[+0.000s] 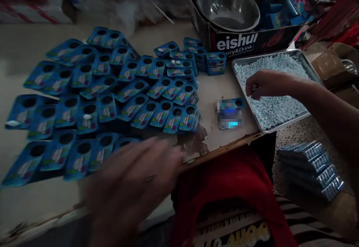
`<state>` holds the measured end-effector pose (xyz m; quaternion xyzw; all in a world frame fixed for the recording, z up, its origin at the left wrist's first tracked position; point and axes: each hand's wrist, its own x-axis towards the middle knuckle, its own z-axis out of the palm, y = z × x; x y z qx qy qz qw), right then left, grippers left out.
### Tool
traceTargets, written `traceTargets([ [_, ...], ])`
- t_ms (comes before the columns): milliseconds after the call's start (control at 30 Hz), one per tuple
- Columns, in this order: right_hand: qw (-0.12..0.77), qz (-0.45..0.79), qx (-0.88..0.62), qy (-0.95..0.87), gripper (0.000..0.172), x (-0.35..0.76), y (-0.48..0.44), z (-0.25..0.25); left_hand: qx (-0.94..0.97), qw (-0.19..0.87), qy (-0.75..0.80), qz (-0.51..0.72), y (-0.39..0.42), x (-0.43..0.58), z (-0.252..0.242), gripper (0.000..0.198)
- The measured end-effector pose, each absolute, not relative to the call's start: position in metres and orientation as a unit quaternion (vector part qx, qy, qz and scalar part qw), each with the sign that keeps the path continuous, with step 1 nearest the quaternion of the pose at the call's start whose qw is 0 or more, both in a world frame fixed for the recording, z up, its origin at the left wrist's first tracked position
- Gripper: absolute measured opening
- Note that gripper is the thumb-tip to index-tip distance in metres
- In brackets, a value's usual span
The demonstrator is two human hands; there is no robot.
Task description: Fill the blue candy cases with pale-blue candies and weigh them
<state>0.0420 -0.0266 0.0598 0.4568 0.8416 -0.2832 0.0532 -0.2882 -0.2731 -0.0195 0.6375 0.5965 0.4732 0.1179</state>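
My right hand (260,85) hovers over the metal tray (268,130), its fingers closed, with small pale candies (254,87) showing between them. Many more pale blue and white candies (276,108) fill that tray. Motion smears my left hand (137,176) at the table's front edge, so its finger positions are unclear. It is nearest to the front rows of blue candy boxes (77,161), several of them standing tilted against each other with dark round openings facing up. A white candy (87,116) lies on one box, and another candy (11,122) on a box at far left.
A black carton (232,45) at the back holds a steel bowl (228,9) and blue boxes. Near the tray lies a small item (230,114), partly pixelated. Silvery-blue wrapped packs (311,168) are stacked below on the right. Red fabric (224,187) covers my lap.
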Motion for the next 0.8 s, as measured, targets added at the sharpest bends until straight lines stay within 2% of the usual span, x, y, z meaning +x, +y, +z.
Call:
traceTargets([
  [100,0.005,-0.292,0.454,0.842,0.014,0.029,-0.031,0.062,0.725,0.071,0.519,0.447,-0.258,-0.237,-0.039,0.046],
  [200,-0.025,-0.32,0.462,0.827,0.017,0.019,-0.034,0.063,0.655,0.193,0.547,0.484,-0.23,-0.194,-0.078,0.048],
  [267,-0.033,-0.347,0.464,0.815,0.017,0.016,-0.036,0.063,0.597,0.267,0.569,0.499,-0.213,-0.181,-0.103,0.057],
  [400,-0.007,-0.393,0.445,0.805,0.012,0.018,-0.035,0.06,0.558,0.331,0.566,0.509,-0.187,-0.176,-0.132,0.076],
  [467,0.004,-0.365,0.437,0.822,0.014,0.019,-0.037,0.059,0.558,0.34,0.559,0.511,-0.177,-0.176,-0.134,0.078],
  [600,0.001,-0.231,0.406,0.884,0.017,0.008,-0.05,0.06,0.58,0.318,0.572,0.485,-0.169,-0.177,-0.124,0.071],
  [800,0.125,-0.096,0.354,0.922,0.033,-0.014,-0.076,0.064,0.594,0.3,0.575,0.476,-0.173,-0.188,-0.112,0.059],
])
